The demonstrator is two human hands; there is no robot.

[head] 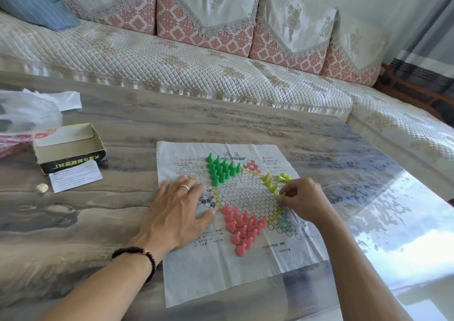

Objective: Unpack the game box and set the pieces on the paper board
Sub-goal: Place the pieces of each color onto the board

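Head view: game box (70,146) sits open beside paper board (235,212).

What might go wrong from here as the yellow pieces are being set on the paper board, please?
The right hand, pinching a yellow piece, works right beside standing yellow pieces and could topple them. The creased paper board may shift if the left hand lifts, upsetting the pink pieces.

A home living room: a quilted corner sofa (172,67) with patterned cushions (206,18) behind a marble-look coffee table (86,222)
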